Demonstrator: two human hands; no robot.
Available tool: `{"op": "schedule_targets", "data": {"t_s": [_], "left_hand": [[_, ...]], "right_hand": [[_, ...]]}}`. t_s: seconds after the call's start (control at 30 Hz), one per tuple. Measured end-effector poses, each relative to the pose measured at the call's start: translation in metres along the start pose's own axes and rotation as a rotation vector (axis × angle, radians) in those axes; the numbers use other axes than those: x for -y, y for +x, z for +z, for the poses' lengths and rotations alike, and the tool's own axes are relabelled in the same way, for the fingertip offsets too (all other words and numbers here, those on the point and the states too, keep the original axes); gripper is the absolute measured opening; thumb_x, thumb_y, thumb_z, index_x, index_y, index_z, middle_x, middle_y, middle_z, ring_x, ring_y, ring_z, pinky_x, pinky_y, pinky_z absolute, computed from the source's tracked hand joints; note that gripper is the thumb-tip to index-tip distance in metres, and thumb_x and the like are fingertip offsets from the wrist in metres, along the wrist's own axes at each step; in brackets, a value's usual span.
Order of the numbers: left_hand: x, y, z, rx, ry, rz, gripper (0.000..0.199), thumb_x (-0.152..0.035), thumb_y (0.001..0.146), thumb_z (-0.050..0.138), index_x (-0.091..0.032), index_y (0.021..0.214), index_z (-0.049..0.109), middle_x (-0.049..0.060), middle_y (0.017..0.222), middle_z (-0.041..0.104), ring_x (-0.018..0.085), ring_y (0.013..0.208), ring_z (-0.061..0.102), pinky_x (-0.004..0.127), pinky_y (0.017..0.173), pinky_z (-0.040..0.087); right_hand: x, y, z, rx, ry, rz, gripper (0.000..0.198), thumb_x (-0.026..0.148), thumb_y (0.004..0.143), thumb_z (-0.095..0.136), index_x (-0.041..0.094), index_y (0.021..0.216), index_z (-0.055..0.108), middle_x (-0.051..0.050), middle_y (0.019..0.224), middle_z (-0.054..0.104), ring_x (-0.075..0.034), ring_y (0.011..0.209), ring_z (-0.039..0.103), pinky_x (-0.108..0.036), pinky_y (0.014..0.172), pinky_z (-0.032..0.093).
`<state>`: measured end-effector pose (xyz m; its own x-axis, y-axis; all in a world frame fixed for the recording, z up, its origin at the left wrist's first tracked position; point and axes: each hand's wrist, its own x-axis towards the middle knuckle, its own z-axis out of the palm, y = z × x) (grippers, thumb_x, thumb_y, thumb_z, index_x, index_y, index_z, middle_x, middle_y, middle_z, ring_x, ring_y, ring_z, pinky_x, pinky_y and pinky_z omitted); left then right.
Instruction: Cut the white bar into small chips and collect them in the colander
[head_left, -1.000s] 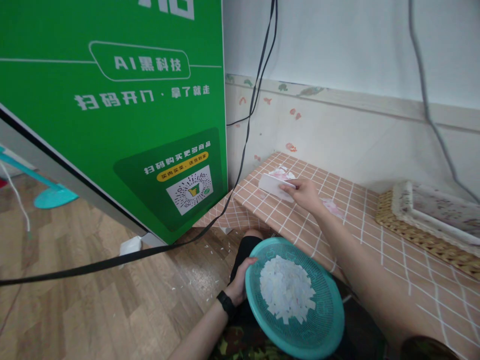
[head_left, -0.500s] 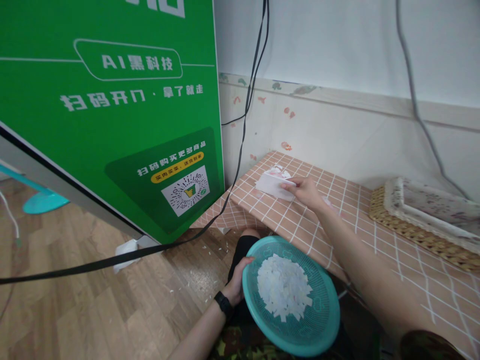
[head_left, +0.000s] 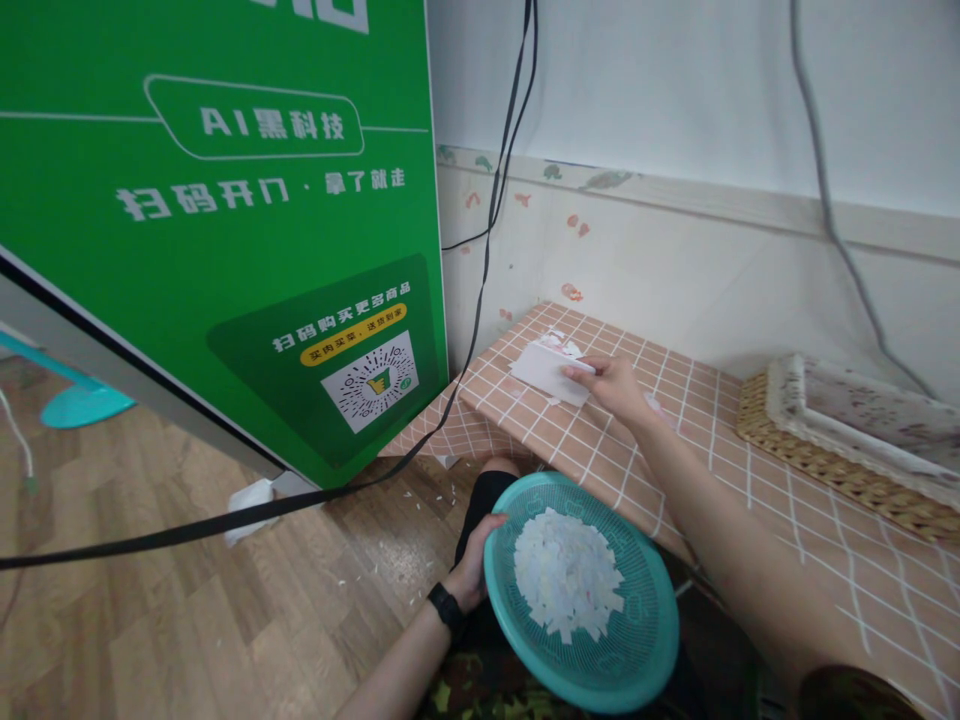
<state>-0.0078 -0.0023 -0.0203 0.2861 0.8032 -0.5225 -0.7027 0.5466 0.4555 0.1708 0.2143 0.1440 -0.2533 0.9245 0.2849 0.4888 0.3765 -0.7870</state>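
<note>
My left hand grips the near-left rim of a round teal plastic basket, which rests tilted over my lap. Inside it lies a heap of small white paper scraps. Out on the checked tabletop, my right hand pinches the right end of a flat white card or folded paper. That piece is at the table's far left corner, and more white paper bits show just behind it. Most of my right fingers are visible, bent around the card's edge.
A wicker basket with a cloth lining stands at the table's right, against the wall. On the left rises a green cabinet with white lettering. A black cable hangs before it. Paper scraps lie on the wooden floor.
Almost nothing differs. The white card in my right hand has turned or shifted very slightly on the table; my left hand and the teal basket keep their place.
</note>
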Motion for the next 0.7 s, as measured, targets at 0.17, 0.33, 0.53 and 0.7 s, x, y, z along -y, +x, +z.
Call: {"op": "schedule_targets", "data": {"t_s": [0.17,0.33,0.53,0.7], "left_hand": [[0.0015,0.0023,-0.0011,0.001,-0.008,0.005,0.034,-0.043,0.075,0.056,-0.010,0.081,0.066,0.008,0.070,0.070,0.020,0.070,0.063,0.031,0.072,0.046],[0.0012,0.0022,-0.0008,-0.005,-0.002,0.026,0.034,-0.041,0.075,0.056,-0.010,0.083,0.066,0.008,0.070,0.070,0.020,0.069,0.063,0.031,0.072,0.046],[-0.0001,-0.0002,0.0007,0.020,-0.002,0.030,0.034,-0.041,0.076,0.056,-0.010,0.084,0.067,0.008,0.070,0.070,0.021,0.070,0.063,0.032,0.073,0.046],[-0.0002,-0.0006,0.0019,0.017,-0.011,0.014,0.034,-0.041,0.075,0.056,-0.010,0.082,0.067,0.008,0.069,0.070,0.021,0.069,0.063,0.032,0.072,0.046]], "right_hand": [[-0.0035,0.0009,-0.0004,0.043,-0.039,-0.059,0.040,0.049,0.073,0.058,0.013,0.081,0.073,-0.006,0.077,0.068,-0.016,0.061,0.057,-0.025,0.051,0.041],[-0.0056,-0.0003,-0.0020,-0.018,-0.072,-0.060,0.039,0.048,0.074,0.058,0.013,0.083,0.073,-0.006,0.076,0.068,-0.016,0.061,0.056,-0.025,0.050,0.039],[-0.0043,-0.0073,-0.0043,0.044,-0.030,-0.009,0.042,0.051,0.072,0.059,0.012,0.081,0.072,-0.006,0.073,0.067,-0.016,0.058,0.055,-0.025,0.048,0.039],[-0.0065,-0.0037,-0.0082,-0.012,-0.031,0.039,0.043,0.051,0.070,0.061,0.012,0.085,0.072,-0.006,0.072,0.067,-0.015,0.056,0.054,-0.025,0.047,0.038]]}}
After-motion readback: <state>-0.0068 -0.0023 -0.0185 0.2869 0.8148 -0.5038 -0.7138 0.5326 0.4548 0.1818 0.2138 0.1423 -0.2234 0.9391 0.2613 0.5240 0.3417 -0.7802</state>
